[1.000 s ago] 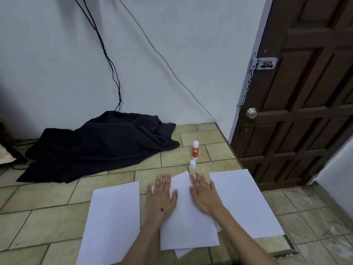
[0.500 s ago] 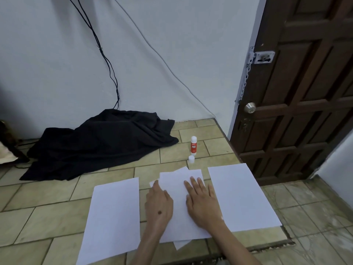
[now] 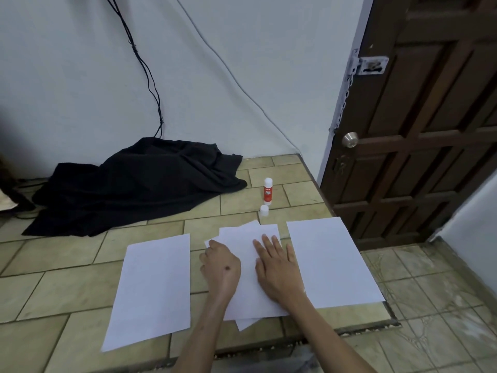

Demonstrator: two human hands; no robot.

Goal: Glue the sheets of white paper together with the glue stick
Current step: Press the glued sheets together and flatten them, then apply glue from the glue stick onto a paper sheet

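Two overlapping white sheets [image 3: 242,236] lie slightly askew on the tiled ledge in front of me. My right hand [image 3: 277,267] rests flat on them, fingers straight. Over their left edge sits my left hand [image 3: 220,265], its fingers curled at that edge; how far they go under the paper is hidden. A single white sheet [image 3: 153,286] lies to the left and another [image 3: 330,262] to the right. The red and white glue stick [image 3: 268,191] stands upright beyond the sheets, its white cap [image 3: 264,210] on the tiles just in front of it.
A black cloth [image 3: 134,189] is heaped at the back left against the wall, with cables [image 3: 150,84] hanging above it. The tiled ledge [image 3: 363,323] ends at the right and front. A dark wooden door [image 3: 430,130] stands to the right.
Both hands have slid back toward me over the stacked sheets. My left hand's fingers went from flat to curled at the sheets' left edge. The right hand stays flat.
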